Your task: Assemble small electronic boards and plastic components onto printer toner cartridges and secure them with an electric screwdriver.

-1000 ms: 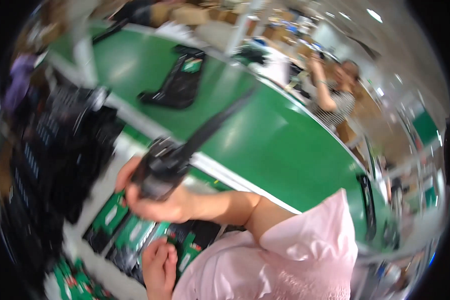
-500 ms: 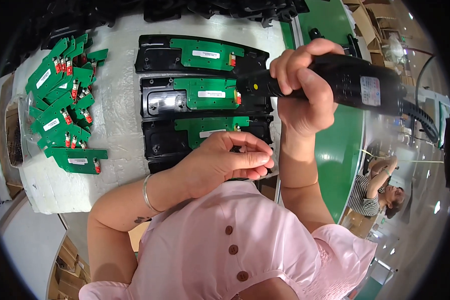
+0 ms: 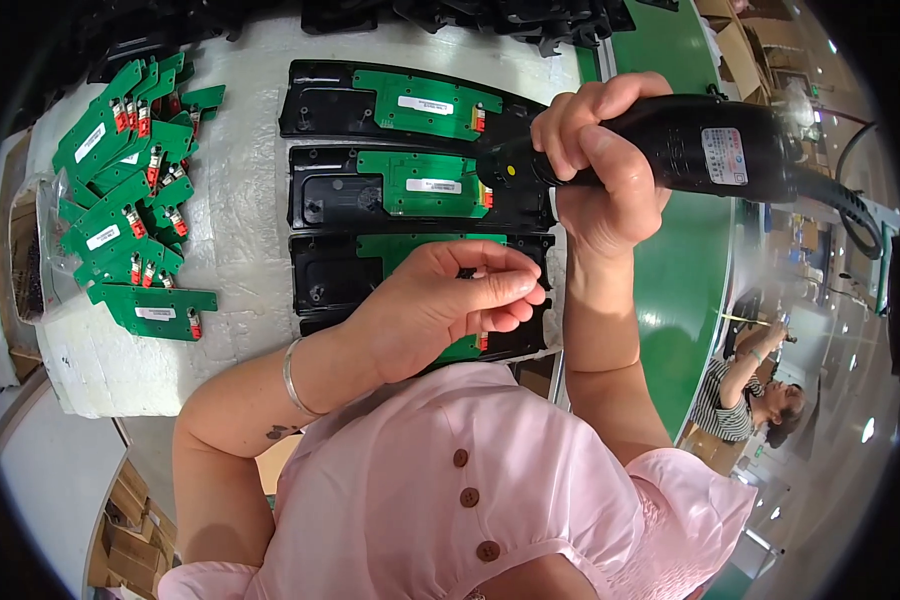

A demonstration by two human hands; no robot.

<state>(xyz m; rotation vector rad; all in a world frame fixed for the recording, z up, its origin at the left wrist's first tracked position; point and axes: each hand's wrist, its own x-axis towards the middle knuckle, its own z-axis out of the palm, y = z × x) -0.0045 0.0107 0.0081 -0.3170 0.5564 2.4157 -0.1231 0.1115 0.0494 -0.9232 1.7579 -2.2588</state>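
Note:
My right hand [image 3: 610, 165] grips a black electric screwdriver [image 3: 685, 140], its body lying sideways with a cord off the right end. Its nose, with a yellow dot, points left over the right end of the middle black plastic housing [image 3: 335, 195]. The bit's tip is hard to make out. On that housing lies a green circuit board [image 3: 395, 175] with a white label and a red part. Over the third housing [image 3: 320, 265] hovers my left hand [image 3: 450, 300], thumb and fingertips pinched together; what they hold is hidden.
Another housing [image 3: 320, 100] with its board lies at the far end of the row. A pile of green circuit boards [image 3: 110, 200] covers the left of the white work surface [image 3: 240, 190]. Black plastic parts [image 3: 450, 15] crowd the far edge. A person [image 3: 745, 390] in stripes is at the right.
The view has shifted slightly, with the housings a little higher and to the right. My right hand keeps the screwdriver over the middle housing; my left hand stays pinched.

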